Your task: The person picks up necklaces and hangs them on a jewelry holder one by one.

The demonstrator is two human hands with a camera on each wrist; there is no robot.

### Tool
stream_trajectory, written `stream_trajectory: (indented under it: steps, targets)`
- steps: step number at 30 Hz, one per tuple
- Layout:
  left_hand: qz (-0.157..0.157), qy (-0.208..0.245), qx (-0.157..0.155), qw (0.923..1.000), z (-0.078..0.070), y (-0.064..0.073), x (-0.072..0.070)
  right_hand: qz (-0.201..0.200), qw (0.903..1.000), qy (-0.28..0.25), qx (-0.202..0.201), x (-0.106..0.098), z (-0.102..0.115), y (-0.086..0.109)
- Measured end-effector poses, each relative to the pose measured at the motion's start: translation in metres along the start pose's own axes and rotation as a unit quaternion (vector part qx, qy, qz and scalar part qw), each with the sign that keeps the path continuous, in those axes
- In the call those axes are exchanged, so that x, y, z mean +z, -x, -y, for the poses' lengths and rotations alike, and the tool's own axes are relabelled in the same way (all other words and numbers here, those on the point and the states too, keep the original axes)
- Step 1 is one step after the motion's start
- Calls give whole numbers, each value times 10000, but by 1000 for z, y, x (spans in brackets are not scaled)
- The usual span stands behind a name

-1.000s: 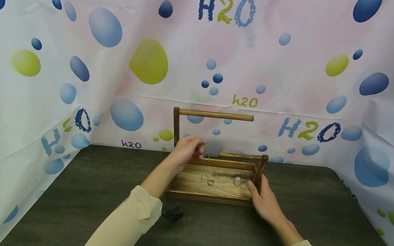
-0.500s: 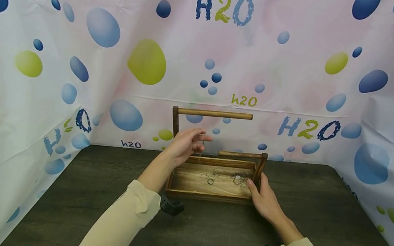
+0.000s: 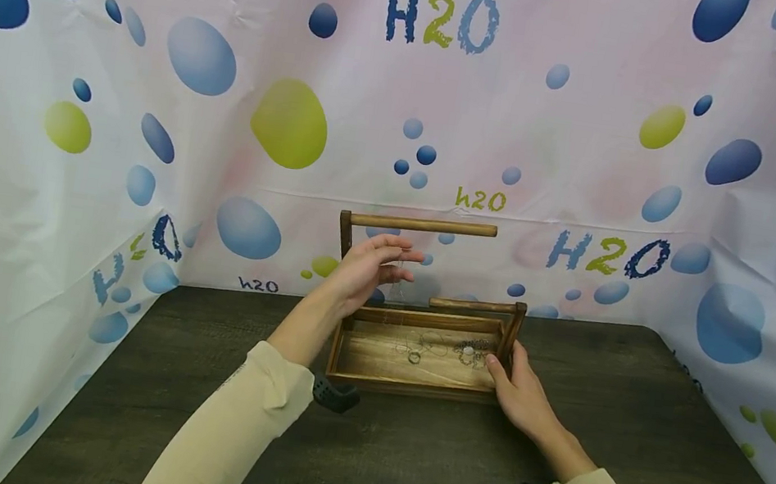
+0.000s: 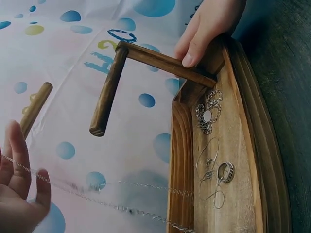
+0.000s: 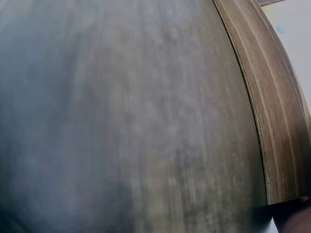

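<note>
From left wrist only, chain (image 4: 130, 210), plainly twisted

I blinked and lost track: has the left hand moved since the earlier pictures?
Yes. In the head view, the left hand has gone up, closer to the upper wooden bar, which has hardly shifted.

The place looked like a small screened-off space: pale, creased cloth (image 3: 381, 76), printed with blue and green drops (image 3: 201, 56) and "H2O" lettering (image 3: 443, 18), hung curtain-like behind and along both sides of a dark wood-grained table (image 3: 431, 463); whether this stood in a home, a studio or a workshop could not be told
</note>
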State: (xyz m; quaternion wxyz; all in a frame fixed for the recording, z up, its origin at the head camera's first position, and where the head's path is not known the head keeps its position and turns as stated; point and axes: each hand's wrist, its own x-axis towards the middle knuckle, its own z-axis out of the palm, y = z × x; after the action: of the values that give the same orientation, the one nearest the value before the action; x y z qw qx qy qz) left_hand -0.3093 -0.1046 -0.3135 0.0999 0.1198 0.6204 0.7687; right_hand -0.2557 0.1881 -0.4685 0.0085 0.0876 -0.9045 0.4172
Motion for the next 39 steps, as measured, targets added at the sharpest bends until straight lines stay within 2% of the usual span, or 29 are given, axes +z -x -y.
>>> stream_trajectory:
  steps: [7,12,22,33,39]
  targets:
    - [227,271,9,9994,-4,-4,8,1,10000,-35,28,0,-2,2]
    - [167,340,-20,9993,-9,-10,14,4,10000,-56,77,0,-2,3]
    - [92,214,-50,9997,-16,-17,19,-105,9999,-34,-29,0,-1,3]
    - [232,80,32,9997,-24,-28,29,-31,10000,-76,-5,-2,1,1]
    - [291,-6,-66,9996,-28,-36,38,24,9999,-100,13,-4,-1,0]
